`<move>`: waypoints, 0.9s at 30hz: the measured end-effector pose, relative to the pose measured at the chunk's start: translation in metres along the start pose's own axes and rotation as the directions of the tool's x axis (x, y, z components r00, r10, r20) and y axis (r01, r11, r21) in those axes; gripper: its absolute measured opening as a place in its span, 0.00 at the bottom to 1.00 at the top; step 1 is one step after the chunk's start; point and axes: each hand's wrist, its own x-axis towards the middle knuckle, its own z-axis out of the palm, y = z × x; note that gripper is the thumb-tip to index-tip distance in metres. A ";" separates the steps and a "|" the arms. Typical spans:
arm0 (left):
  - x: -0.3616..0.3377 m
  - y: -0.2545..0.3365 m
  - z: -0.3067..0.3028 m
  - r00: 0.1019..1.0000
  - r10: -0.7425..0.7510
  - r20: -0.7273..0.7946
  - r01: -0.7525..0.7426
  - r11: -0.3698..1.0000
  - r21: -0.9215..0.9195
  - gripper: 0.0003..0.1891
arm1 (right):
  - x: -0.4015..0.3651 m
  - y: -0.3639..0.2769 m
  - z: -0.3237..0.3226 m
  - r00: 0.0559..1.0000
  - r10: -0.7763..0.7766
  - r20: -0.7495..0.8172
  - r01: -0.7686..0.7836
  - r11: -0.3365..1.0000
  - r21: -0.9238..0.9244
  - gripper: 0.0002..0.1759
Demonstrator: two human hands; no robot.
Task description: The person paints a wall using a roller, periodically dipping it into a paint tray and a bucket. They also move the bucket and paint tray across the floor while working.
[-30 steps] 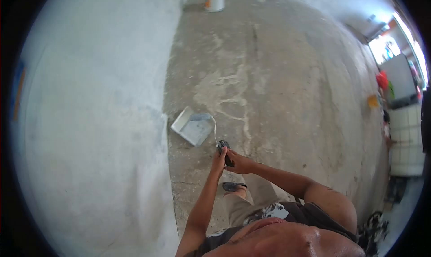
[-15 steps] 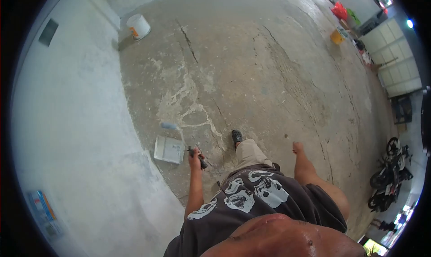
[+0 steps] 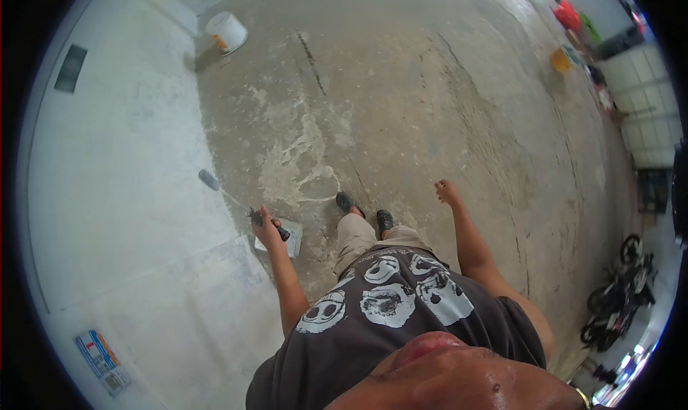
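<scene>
My left hand is wrapped round the dark handle of a paint roller. Its thin frame reaches up and left, and the grey roller sleeve overlaps the white wall in this view. Partly hidden behind that hand and handle is a pale paint tray on the floor. Out to the right, my right hand is held over the bare concrete, holding nothing, its fingers loosely bent and apart.
A white bucket stands by the wall at the far left. On the right are a yellow bucket, a red bag and parked motorcycles. Cracks run along the concrete floor. A printed poster is on the wall.
My left hand has moved left with the paint roller, from beside the tray to the wall side. My right hand has swung up and forward. A second shoe now shows.
</scene>
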 end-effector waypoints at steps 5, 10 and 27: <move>0.065 0.011 0.024 0.967 0.203 -0.154 -0.191 0.978 0.087 0.23 | 0.046 -0.061 0.036 0.947 -0.098 0.307 0.175 0.957 -0.232 0.19; 0.145 0.077 0.080 0.917 0.302 -0.260 -0.240 0.939 0.245 0.18 | 0.096 -0.119 0.013 0.915 0.181 0.360 -0.059 0.945 -0.322 0.20; 0.466 0.177 0.219 0.965 -0.096 -0.246 0.118 0.990 0.079 0.20 | 0.334 -0.375 -0.042 0.937 0.238 0.256 -0.202 0.966 -0.158 0.16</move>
